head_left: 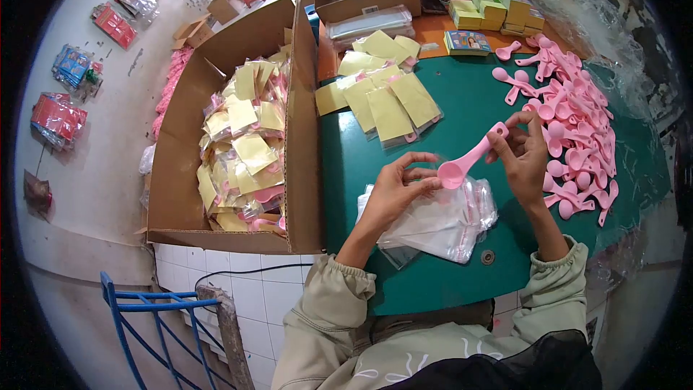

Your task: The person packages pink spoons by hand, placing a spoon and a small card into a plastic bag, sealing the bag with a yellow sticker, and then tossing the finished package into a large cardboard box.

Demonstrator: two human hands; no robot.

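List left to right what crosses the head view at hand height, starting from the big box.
Cardboard box → left hand → held pink spoon → right hand → pile of loose pink spoons.

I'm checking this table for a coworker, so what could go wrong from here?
The spoon could slip, since the right hand pinches it near the handle's end. The bags lie loose in an uneven stack, so the left hand, close above, might push them askew. The spoon heap is loosely piled close by the right hand, so a knock could scatter it.
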